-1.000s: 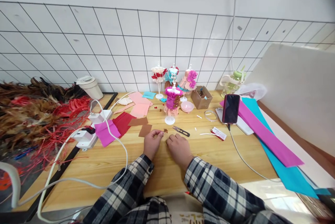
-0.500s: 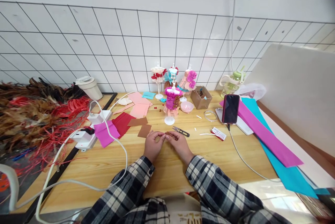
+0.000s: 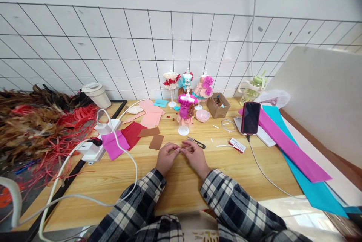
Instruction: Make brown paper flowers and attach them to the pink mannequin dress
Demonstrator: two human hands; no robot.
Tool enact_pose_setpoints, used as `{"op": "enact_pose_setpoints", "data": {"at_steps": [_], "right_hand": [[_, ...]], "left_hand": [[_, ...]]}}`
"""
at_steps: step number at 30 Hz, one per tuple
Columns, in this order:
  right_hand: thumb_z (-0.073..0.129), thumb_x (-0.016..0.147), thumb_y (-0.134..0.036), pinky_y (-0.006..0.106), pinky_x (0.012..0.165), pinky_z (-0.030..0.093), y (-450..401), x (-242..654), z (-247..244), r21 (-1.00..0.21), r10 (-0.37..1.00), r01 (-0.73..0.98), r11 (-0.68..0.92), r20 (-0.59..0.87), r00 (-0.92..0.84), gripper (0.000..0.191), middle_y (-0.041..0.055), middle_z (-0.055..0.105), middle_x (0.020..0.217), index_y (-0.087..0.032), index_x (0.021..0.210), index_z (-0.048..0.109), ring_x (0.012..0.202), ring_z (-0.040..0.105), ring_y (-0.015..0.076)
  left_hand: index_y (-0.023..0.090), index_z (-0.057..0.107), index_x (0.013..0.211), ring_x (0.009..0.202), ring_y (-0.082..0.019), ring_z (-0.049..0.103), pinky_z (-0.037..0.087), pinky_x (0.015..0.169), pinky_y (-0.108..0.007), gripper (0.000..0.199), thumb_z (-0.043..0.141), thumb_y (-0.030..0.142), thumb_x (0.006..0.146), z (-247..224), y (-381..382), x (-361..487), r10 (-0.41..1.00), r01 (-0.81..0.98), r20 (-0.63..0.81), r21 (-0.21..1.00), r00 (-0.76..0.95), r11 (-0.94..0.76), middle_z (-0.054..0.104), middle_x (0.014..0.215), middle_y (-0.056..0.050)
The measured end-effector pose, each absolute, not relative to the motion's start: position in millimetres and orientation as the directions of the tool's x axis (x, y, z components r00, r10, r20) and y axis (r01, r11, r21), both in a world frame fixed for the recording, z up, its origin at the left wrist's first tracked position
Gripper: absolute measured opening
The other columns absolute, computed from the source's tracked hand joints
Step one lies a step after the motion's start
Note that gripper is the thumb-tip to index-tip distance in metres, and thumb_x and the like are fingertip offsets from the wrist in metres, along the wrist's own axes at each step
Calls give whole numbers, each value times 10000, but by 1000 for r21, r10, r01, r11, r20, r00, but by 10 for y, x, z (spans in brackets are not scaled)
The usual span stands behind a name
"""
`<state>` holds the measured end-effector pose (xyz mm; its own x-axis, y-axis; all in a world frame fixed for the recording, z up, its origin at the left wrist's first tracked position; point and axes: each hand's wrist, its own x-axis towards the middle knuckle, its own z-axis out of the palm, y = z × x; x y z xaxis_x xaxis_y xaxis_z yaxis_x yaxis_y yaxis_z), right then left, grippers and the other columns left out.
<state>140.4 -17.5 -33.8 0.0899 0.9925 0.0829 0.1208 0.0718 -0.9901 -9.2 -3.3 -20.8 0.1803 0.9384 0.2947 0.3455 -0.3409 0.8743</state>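
Observation:
My left hand [image 3: 167,158] and my right hand [image 3: 195,157] meet above the table, fingertips pinched together and touching. Whatever they pinch is too small and too covered to make out. Just beyond my right fingers lie black-handled thread snips [image 3: 196,142]. A brown paper piece [image 3: 156,142] rests beyond my left hand, beside another brown piece [image 3: 149,132]. Straight ahead stands a small white dress form in a magenta crepe-paper dress [image 3: 186,112], with brown ruffles on its side and a peach skirt.
Behind are several dressed forms, a pink bowl [image 3: 202,115] and a cardboard box [image 3: 218,105]. Right, a propped phone [image 3: 250,118] trails a cable near magenta [image 3: 294,144] crepe paper. Left, a power strip [image 3: 94,152] and white cables cross the table [image 3: 113,178] near my left sleeve.
The fingers have shifted slightly; a brown bit seen between the fingertips before is now hidden. My right fingers are a little more spread. The camera view has shifted slightly.

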Motion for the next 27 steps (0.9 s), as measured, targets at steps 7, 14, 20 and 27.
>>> {"op": "enact_pose_setpoints", "data": {"at_steps": [7, 14, 20, 27], "right_hand": [[684, 717, -320, 235, 598, 493, -199, 1558, -254, -962, 981, 195, 191, 193, -13, 508, 72, 647, 1070, -221, 1202, 570, 741, 591, 128], [658, 752, -296, 304, 776, 506, -188, 1607, -284, -911, 947, 262, 319, 296, -122, 223, 76, 659, 1067, -223, 957, 704, 906, 615, 172], [642, 754, -302, 289, 708, 505, -182, 1577, -304, -927, 973, 296, 231, 228, -46, 149, 43, 687, 800, -200, 839, 709, 735, 619, 157], [632, 749, -346, 278, 658, 503, -242, 1577, -233, -971, 986, 181, 156, 140, -95, 237, 55, 689, 836, -181, 912, 683, 742, 626, 162]], "left_hand": [[180, 655, 742, 799, -189, 606, 463, 778, -320, 167, 581, 319, 798, -230, -38, -87, 947, 391, 264, 864, 184, -317, 668, 787, -45], [185, 664, 775, 808, -193, 598, 456, 765, -315, 182, 547, 315, 822, -238, -37, -98, 939, 417, 258, 846, 225, -333, 668, 792, -44], [195, 656, 743, 790, -195, 596, 456, 746, -316, 217, 532, 344, 840, -203, -46, -80, 927, 451, 290, 812, 240, -371, 664, 760, -40], [195, 636, 743, 804, -202, 595, 464, 753, -332, 127, 598, 308, 790, -192, -57, -61, 918, 484, 333, 780, 214, -396, 656, 766, -40]]}}
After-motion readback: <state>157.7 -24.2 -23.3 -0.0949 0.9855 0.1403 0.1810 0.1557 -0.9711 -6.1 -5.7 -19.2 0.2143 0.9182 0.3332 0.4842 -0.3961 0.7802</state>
